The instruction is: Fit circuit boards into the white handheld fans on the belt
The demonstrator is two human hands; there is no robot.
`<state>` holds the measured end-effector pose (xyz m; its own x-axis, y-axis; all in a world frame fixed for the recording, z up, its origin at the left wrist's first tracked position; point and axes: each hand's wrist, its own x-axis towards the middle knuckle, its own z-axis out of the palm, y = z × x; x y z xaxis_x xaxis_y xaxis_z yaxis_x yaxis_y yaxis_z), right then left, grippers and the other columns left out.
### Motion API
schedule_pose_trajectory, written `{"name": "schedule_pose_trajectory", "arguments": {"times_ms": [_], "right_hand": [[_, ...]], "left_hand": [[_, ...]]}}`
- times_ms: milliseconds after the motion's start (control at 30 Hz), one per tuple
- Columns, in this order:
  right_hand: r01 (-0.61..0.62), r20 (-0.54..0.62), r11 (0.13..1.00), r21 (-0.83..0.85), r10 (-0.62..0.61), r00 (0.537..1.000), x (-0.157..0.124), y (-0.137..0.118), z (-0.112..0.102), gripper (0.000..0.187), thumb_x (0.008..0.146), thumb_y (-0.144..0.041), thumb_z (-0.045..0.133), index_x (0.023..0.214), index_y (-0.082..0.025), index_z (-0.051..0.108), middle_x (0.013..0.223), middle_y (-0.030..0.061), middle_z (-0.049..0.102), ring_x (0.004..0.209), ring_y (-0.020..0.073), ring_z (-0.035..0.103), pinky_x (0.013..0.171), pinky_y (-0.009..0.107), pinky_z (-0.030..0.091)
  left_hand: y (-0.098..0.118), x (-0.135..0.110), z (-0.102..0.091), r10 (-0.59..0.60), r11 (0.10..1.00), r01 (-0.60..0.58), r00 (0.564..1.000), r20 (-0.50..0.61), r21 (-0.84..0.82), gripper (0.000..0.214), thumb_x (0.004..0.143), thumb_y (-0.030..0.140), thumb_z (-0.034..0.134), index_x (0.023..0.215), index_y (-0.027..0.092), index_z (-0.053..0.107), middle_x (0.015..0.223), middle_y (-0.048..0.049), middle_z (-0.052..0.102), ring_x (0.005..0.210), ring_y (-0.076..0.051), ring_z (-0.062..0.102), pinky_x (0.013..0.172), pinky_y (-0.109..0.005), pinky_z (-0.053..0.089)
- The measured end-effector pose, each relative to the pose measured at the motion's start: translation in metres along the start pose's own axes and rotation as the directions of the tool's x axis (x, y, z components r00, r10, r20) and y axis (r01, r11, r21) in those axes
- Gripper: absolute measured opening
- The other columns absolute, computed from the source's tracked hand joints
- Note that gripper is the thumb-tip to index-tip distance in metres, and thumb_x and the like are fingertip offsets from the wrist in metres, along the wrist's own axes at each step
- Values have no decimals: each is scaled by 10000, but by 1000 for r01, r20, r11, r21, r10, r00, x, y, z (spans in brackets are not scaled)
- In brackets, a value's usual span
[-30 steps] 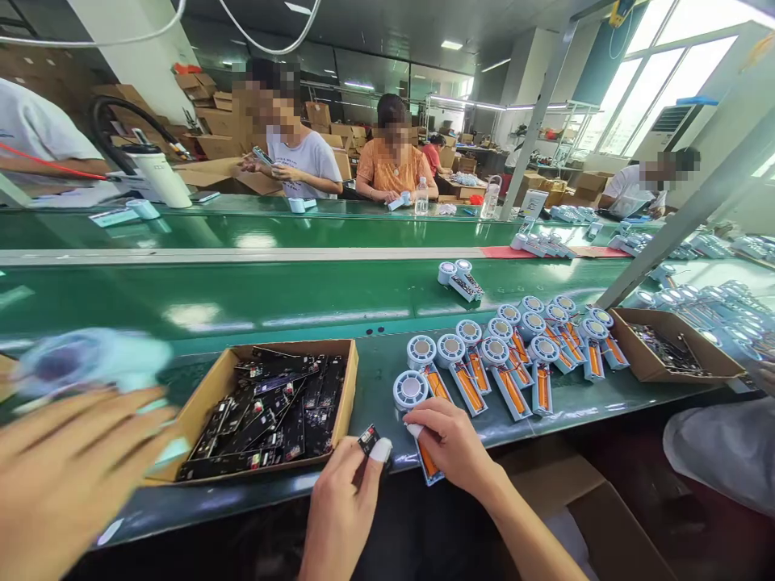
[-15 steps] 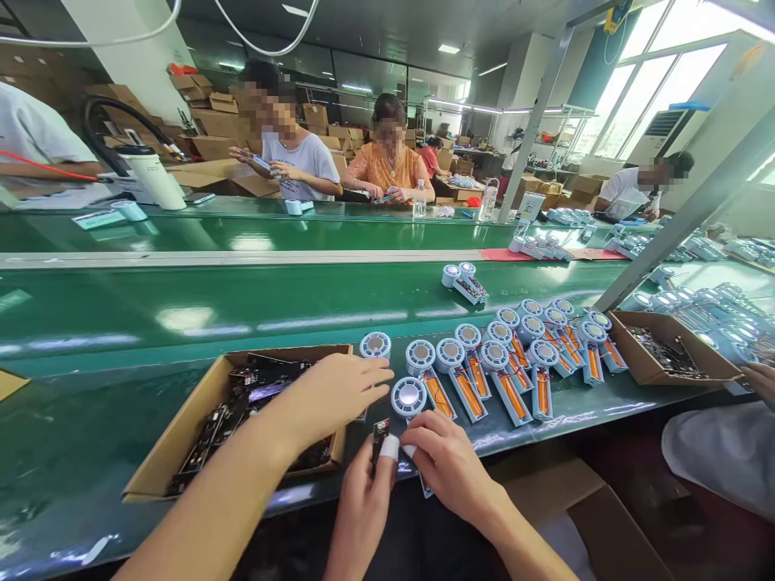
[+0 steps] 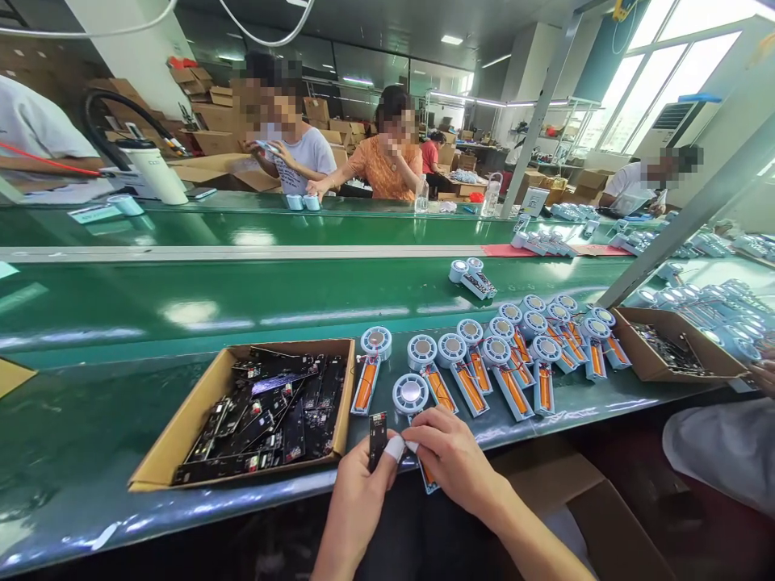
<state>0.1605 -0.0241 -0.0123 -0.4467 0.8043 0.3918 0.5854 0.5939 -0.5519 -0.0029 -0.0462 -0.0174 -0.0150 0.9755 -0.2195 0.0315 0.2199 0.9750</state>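
Observation:
My left hand (image 3: 362, 492) is closed around a narrow black circuit board (image 3: 378, 440), its upper end standing above the fingers. A white cover wraps the thumb tip. Against it, my right hand (image 3: 457, 456) pinches with thumb and fingertips, also with a white cover showing; what it grips is too small to make out. Just beyond my right fingers lies a light-blue fan-like unit (image 3: 410, 394) with a round silver-centred head. Its handle runs under the right hand, where some orange shows.
A cardboard box (image 3: 242, 476) of black circuit boards stands left, beside another light-blue unit (image 3: 365, 386). Several similar units (image 3: 514, 391) with orange handle insides lie right, before a second box (image 3: 659, 367). A green belt (image 3: 291, 298) runs behind; co-workers sit across it.
Another person's arm that reached across from the left has withdrawn, uncovering the box and a light-blue unit beside it. My hands stay close together. Across the belt, a co-worker now touches a unit.

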Motion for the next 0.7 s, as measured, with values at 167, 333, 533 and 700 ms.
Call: {"name": "schedule_pose_trajectory", "arguments": {"times_ms": [167,333,533,700], "right_hand": [[24,-66,993,-113,-32,997,8,-7,3,228,880,-36,541,931,-218,667,921,41,711,788,189,601,707,294,475],[59,-86,971,-231,-81,993,15,-12,6,217,857,-28,508,872,-209,626,830,23,692,716,179,568,647,292,431],[79,19,918,-389,-78,997,17,-19,3,185,923,-91,550,785,-210,577,773,30,640,688,181,542,610,301,382],[45,78,944,-327,-21,997,19,-21,-1,169,932,-82,565,814,-194,611,811,42,653,717,188,585,635,295,415]], "left_hand": [[-6,-4,-7,-9,996,9,1000,3,85,501,842,697,515,793,204,586,573,61,480,450,-108,401,427,-216,343],[-9,-3,-7,36,972,-28,999,-32,233,485,854,660,489,772,201,623,524,25,555,432,-143,504,427,-234,402],[-13,-5,-4,268,886,-220,961,-64,408,424,927,543,445,824,208,682,533,-10,620,470,-192,609,470,-261,462],[-15,-4,-11,515,700,-447,856,40,557,351,993,374,390,952,208,696,824,-100,772,717,-241,748,618,-291,558]]}}
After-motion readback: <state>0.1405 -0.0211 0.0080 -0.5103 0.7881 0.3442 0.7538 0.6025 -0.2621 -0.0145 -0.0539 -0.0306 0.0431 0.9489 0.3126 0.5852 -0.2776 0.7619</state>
